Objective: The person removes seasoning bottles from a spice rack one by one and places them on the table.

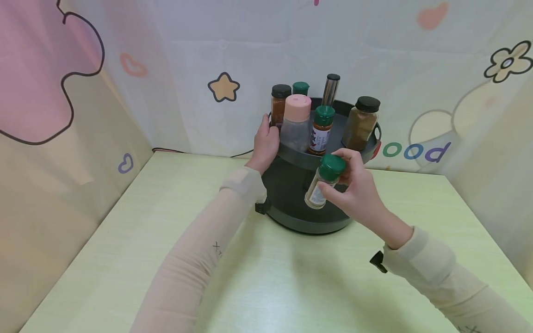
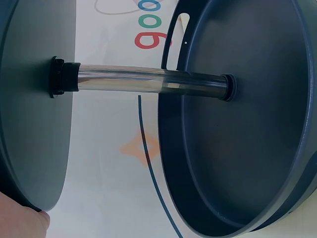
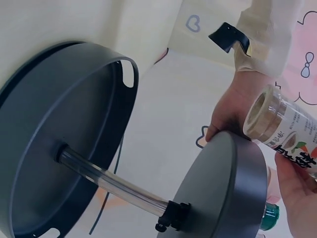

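Here, labelled jar [image 1: 319,188]; backdrop lettering "good" [image 1: 413,144].

The left arm [image 1: 200,240] is pointing forward, the left hand [image 1: 265,147] gripping, while the right arm [image 1: 441,268] is slanting inward from the right, the right hand [image 1: 361,192] pinching between curved fingers [image 1: 354,159] and thumb [image 1: 332,194].

- Pale green worktop [image 1: 241,286] across the lower frame
- Printed backdrop [image 1: 187,115] filling the upper frame
- Orange star [image 1: 224,87], upper left of centre
- Outlined flower [image 1: 506,63], upper right
- Coloured letters [image 1: 406,151], right of centre
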`<state>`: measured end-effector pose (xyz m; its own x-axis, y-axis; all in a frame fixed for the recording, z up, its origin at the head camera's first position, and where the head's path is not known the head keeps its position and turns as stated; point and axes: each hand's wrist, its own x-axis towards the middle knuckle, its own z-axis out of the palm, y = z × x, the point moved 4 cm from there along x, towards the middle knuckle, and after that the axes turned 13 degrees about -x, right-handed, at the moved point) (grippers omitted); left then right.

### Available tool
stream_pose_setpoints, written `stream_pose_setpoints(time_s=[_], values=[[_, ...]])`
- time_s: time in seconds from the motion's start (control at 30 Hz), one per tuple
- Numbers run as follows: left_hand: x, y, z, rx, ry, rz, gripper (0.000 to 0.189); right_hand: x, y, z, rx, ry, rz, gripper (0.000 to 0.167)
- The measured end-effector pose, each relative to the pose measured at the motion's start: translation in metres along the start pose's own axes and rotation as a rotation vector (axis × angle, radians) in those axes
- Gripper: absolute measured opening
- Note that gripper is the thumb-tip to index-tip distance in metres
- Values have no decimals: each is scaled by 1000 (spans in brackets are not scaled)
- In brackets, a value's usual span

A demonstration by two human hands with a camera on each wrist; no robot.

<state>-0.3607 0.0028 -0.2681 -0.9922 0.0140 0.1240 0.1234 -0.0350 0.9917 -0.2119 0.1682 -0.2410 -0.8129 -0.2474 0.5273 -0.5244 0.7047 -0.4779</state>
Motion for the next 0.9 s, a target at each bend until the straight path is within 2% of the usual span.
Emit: stream_pose_setpoints(time_s=[0.5,0.9], values=[[1,-2,0,1,7,-21,54,-13,11,21,19,-113,46,56],[1,-2,0,2,7,-6,54,-24,21,41,42,-195,68,57]])
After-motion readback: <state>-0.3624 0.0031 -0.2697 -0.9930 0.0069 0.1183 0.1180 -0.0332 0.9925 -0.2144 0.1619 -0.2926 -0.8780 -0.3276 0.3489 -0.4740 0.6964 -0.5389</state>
